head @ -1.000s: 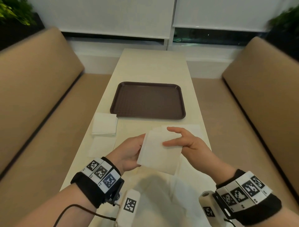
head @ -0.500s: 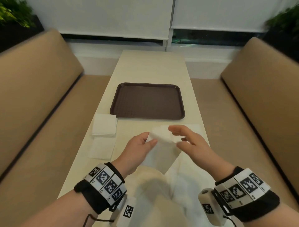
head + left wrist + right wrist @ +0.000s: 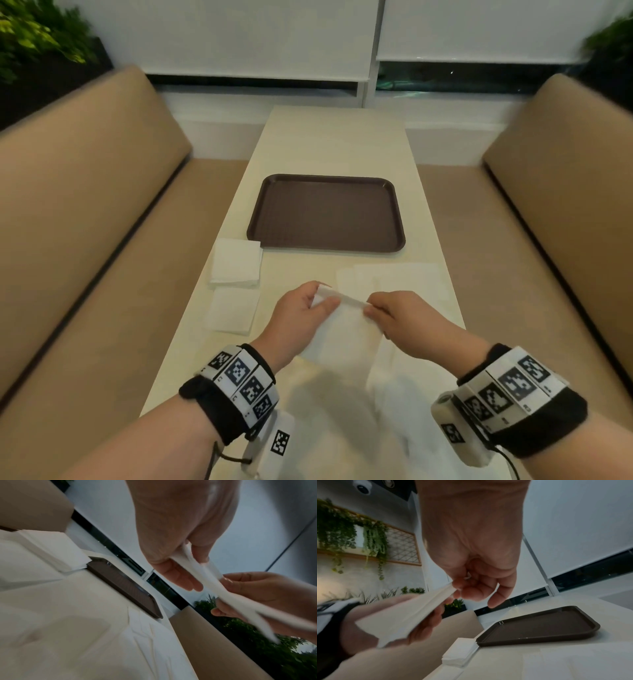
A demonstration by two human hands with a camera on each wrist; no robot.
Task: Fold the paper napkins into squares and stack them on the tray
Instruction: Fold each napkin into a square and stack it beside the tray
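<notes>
Cream table (image 3: 337, 144) between tan benches: brown tray (image 3: 326, 212) mid-table, bare tabletop beyond.

Head view: left hand (image 3: 298, 318) and right hand (image 3: 399, 317) pinch napkin (image 3: 342, 334) by its top edge, above the near table.

Left wrist: napkin stack (image 3: 56, 550) abuts the tray corner.

Right wrist: napkin's layered edge shows.

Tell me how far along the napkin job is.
Done: nothing stacked; the dark brown plastic tray is bare. In hand: left hand and right hand pinch one white paper napkin. Left: the white folded napkin pile sits beside the tray.
</notes>
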